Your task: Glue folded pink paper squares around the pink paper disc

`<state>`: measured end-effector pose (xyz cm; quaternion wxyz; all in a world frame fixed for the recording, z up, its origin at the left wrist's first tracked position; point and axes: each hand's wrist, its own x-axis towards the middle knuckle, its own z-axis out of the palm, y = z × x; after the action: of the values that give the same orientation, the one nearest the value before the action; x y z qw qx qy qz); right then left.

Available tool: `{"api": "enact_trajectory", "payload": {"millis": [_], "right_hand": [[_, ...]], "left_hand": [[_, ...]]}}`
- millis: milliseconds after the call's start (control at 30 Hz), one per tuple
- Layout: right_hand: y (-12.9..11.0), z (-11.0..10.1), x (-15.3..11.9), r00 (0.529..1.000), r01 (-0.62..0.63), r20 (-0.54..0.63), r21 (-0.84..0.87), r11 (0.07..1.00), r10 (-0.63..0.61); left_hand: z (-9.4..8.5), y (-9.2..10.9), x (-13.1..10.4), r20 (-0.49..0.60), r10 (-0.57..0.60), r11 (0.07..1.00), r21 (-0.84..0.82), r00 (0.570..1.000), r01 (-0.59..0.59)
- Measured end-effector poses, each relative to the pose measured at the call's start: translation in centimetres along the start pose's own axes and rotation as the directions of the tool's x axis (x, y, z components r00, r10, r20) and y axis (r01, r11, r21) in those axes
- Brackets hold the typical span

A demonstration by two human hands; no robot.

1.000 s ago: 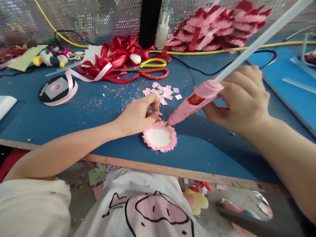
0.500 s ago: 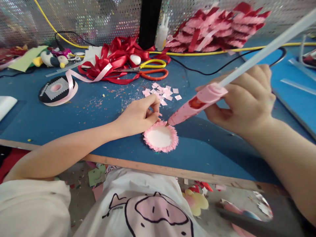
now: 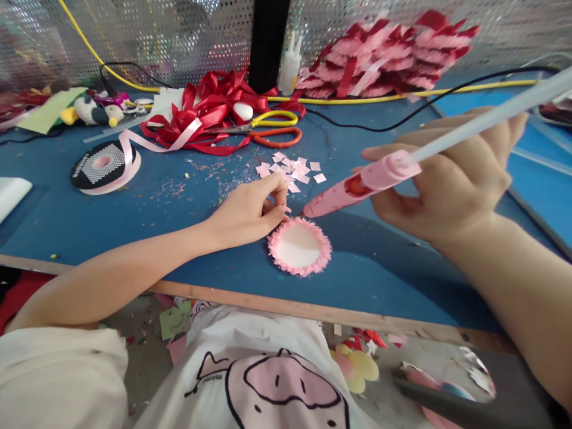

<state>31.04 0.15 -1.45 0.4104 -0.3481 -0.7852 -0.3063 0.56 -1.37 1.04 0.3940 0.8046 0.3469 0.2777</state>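
Note:
My right hand [image 3: 451, 173] is wrapped round a pink hot glue gun [image 3: 348, 190], with a long translucent glue stick [image 3: 496, 122] jutting from its back. The gun's nozzle points down-left, just above the far rim of a round white disc [image 3: 298, 246] edged with frilly pink ribbon pieces. At the disc's upper-left edge, my left hand [image 3: 257, 208] is closed in a pinch on a small pink ribbon piece [image 3: 287, 210]. A loose pile of cut pink ribbon squares [image 3: 295, 170] lies just beyond my left fingers.
Behind lie yellow-and-orange-handled scissors [image 3: 274, 128], tangled red ribbon [image 3: 210, 101] and a pink ribbon spool [image 3: 105, 165]. Stacked pink and red frilled pieces [image 3: 388, 53] stand by the mesh wall, near a small bottle [image 3: 291, 65]. A black cable [image 3: 370, 128] runs behind my right hand.
The glue gun's nozzle has lifted slightly off the disc's rim, and my right hand has shifted right. The disc sits a little further right. My left hand keeps its pinch.

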Motion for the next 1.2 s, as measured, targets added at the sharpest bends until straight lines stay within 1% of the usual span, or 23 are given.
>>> {"api": "enact_trajectory", "payload": {"millis": [100, 167, 200, 267, 300, 400, 433, 467, 500, 533, 567, 600, 633, 667, 700, 733, 767, 800, 867, 933, 1000, 1200], "right_hand": [[-0.1, 0.0, 0.3, 0.987, -0.151, 0.034, -0.100, 0.983, 0.155], [0.3, 0.4, 0.2, 0.949, -0.287, 0.079, -0.190, 0.939, 0.306], [0.8, 0.7, 0.0, 0.914, -0.361, 0.100, -0.235, 0.902, 0.392], [2.0, 1.5, -0.9, 0.812, -0.498, 0.159, -0.311, 0.809, 0.561], [2.8, 2.0, -1.6, 0.753, -0.542, 0.207, -0.342, 0.768, 0.624], [4.5, 2.9, -3.3, 0.571, -0.555, 0.382, -0.472, 0.685, 0.726], [4.7, 3.0, -3.7, 0.520, -0.542, 0.430, -0.503, 0.674, 0.738], [4.7, 3.0, -3.8, 0.491, -0.530, 0.455, -0.521, 0.669, 0.743], [4.4, 2.8, -3.6, 0.497, -0.524, 0.454, -0.522, 0.673, 0.739], [4.0, 2.5, -3.2, 0.537, -0.523, 0.432, -0.504, 0.687, 0.725], [3.3, 2.2, -2.6, 0.613, -0.523, 0.375, -0.466, 0.713, 0.695], [2.4, 1.7, -1.7, 0.708, -0.518, 0.292, -0.403, 0.754, 0.643], [1.3, 1.1, -0.8, 0.795, -0.487, 0.238, -0.300, 0.820, 0.558], [0.2, 0.5, 0.1, 0.865, -0.419, 0.224, -0.167, 0.893, 0.448], [-1.1, -0.1, 1.0, 0.912, -0.346, 0.230, -0.019, 0.938, 0.341], [-2.3, -0.6, 1.8, 0.942, -0.274, 0.234, 0.121, 0.954, 0.241], [-3.5, -1.1, 2.3, 0.963, -0.206, 0.218, 0.227, 0.952, 0.157], [-4.6, -1.4, 2.7, 0.977, -0.156, 0.186, 0.291, 0.944, 0.104], [-6.2, -1.7, 3.0, 0.990, -0.097, 0.125, 0.329, 0.939, 0.059], [-7.1, -1.8, 3.0, 0.994, -0.083, 0.090, 0.316, 0.945, 0.057], [-7.4, -1.7, 2.9, 0.993, -0.087, 0.100, 0.310, 0.947, 0.058], [-7.3, -1.4, 2.7, 0.990, -0.092, 0.131, 0.330, 0.939, 0.051]], "left_hand": [[0.0, 0.0, 0.1, -0.009, -0.003, 1.000, -0.016, 1.000, 0.003], [0.1, 0.0, 0.1, -0.007, 0.009, 0.999, -0.043, 1.000, -0.009], [0.1, -0.1, 0.1, -0.002, 0.020, 0.998, -0.065, 1.000, -0.020], [0.0, -0.2, 0.2, 0.009, 0.048, 0.993, -0.109, 0.999, -0.046], [0.0, -0.2, 0.2, 0.010, 0.060, 0.991, -0.123, 0.998, -0.058], [0.0, -0.3, 0.3, -0.003, 0.098, 0.987, -0.128, 0.995, -0.098], [-0.1, -0.2, 0.3, -0.012, 0.110, 0.986, -0.127, 0.994, -0.111], [-0.1, -0.2, 0.3, -0.022, 0.118, 0.984, -0.129, 0.993, -0.119], [-0.1, -0.1, 0.4, -0.035, 0.118, 0.983, -0.136, 0.992, -0.121], [-0.1, -0.1, 0.4, -0.047, 0.110, 0.982, -0.152, 0.993, -0.116], [0.0, 0.0, 0.4, -0.058, 0.094, 0.979, -0.175, 0.994, -0.103], [0.0, 0.0, 0.5, -0.064, 0.076, 0.974, -0.210, 0.995, -0.088], [0.1, 0.0, 0.5, -0.066, 0.060, 0.965, -0.253, 0.996, -0.075], [0.2, 0.0, 0.6, -0.065, 0.047, 0.951, -0.301, 0.997, -0.064], [0.3, 0.0, 0.6, -0.063, 0.031, 0.936, -0.349, 0.997, -0.052], [0.3, 0.0, 0.6, -0.063, 0.011, 0.919, -0.393, 0.998, -0.035], [0.4, 0.0, 0.7, -0.061, -0.013, 0.902, -0.431, 0.998, -0.014], [0.5, 0.0, 0.7, -0.056, -0.039, 0.887, -0.462, 0.998, 0.008], [0.6, 0.0, 0.7, -0.036, -0.080, 0.861, -0.506, 0.996, 0.051], [0.6, 0.1, 0.6, -0.014, -0.100, 0.843, -0.532, 0.995, 0.077], [0.6, 0.2, 0.6, 0.003, -0.108, 0.834, -0.544, 0.994, 0.092], [0.6, 0.3, 0.5, 0.032, -0.093, 0.821, -0.563, 0.995, 0.095]]}}
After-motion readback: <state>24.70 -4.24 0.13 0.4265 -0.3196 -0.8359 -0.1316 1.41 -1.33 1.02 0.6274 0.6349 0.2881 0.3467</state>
